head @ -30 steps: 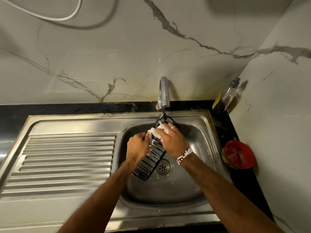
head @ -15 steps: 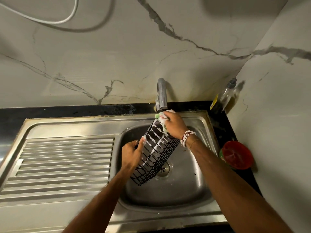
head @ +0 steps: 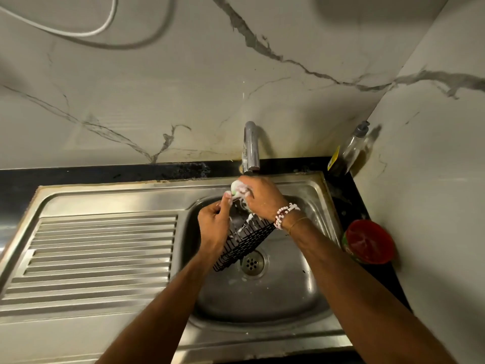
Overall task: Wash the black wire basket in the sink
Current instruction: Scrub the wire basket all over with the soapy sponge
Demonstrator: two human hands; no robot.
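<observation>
The black wire basket (head: 245, 241), streaked with white suds, stands tilted on end over the steel sink bowl (head: 288, 292), its lower end near the drain (head: 252, 262). My left hand (head: 214, 227) grips the basket's left side, fingers curled round the wires. My right hand (head: 259, 197) holds a soapy sponge (head: 237, 187) against the basket's top end, right below the tap (head: 250, 148). The basket's upper part is hidden behind both hands.
A ribbed steel draining board (head: 99, 253) lies left of the bowl. On the black counter at the right stand a clear pump bottle (head: 350, 151) in the corner and a red-lidded tub (head: 368, 241). Marble walls close the back and right.
The basket has been turned more upright and my right hand with the sponge has moved up from its middle to its top end near the tap. My left hand shifted upward along the side.
</observation>
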